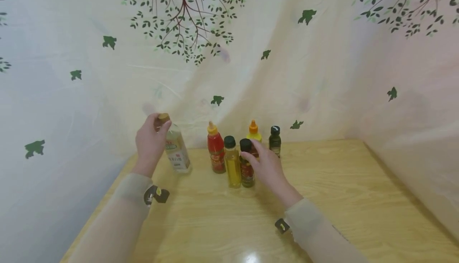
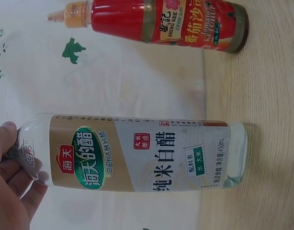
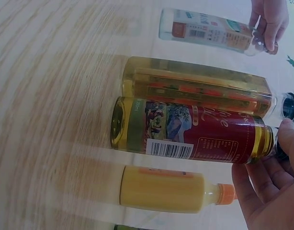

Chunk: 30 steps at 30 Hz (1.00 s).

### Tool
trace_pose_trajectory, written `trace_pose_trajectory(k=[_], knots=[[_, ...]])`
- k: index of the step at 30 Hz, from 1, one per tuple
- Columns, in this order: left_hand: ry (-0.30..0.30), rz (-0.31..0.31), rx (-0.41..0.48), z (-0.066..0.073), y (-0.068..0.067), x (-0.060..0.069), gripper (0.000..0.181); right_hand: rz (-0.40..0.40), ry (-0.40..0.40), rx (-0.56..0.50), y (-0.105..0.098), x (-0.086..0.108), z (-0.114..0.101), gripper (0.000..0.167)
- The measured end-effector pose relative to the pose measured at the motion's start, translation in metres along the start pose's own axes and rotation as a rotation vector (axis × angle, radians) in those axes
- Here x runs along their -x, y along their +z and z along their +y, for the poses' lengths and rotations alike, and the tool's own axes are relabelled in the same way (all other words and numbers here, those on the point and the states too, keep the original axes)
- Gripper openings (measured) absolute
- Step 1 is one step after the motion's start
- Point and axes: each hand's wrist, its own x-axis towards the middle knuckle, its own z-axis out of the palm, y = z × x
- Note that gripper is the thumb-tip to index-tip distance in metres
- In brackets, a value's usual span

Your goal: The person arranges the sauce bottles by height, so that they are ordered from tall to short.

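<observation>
Now, left hand (image 1: pixel 152 141) pinching white rice vinegar bottle (image 2: pixel 147 153) round gold cap (image 1: pixel 163 117) and neck; right hand (image 1: pixel 267 163), thumb opposite fingers, pinching olive oil bottle (image 3: pixel 185 129) at black cap (image 1: pixel 246 144). Both look glass: stiff, fairly heavy, slick, breakable; neck grip steers, body grip probably surer. Golden oil bottle (image 3: pixel 199 81) crowding right hand's left side; ketchup bottle (image 1: pixel 216 153) between hands, yellow squeeze bottle (image 3: pixel 161 189) just beyond right hand. Broad tabletop (image 1: pixel 340 175) right of right hand; its left edge close by left hand.
</observation>
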Motion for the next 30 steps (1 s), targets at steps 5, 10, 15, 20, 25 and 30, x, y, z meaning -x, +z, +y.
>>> trace_pose_trajectory(k=[5, 10, 15, 20, 25, 30], knots=[[-0.024, -0.023, 0.002, -0.006, 0.003, -0.005, 0.045, -0.002, 0.004, 0.000, 0.001, 0.001, 0.000, 0.046], [-0.050, -0.034, 0.004, -0.011, 0.005, -0.009, 0.046, -0.004, 0.000, 0.000, 0.002, 0.001, 0.000, 0.044], [-0.057, -0.038, 0.005, -0.016, 0.008, -0.012, 0.046, 0.003, -0.003, -0.002, 0.002, 0.001, -0.001, 0.045], [-0.066, -0.047, -0.004, -0.020, 0.010, -0.015, 0.047, 0.000, -0.001, -0.002, 0.001, 0.001, -0.001, 0.043], [-0.077, -0.054, 0.003, -0.019, 0.010, -0.017, 0.048, -0.003, 0.011, -0.007, 0.000, 0.001, -0.003, 0.042], [-0.067, -0.061, 0.012, -0.018, 0.010, -0.019, 0.049, 0.000, 0.008, -0.003, -0.001, 0.001, -0.004, 0.042]])
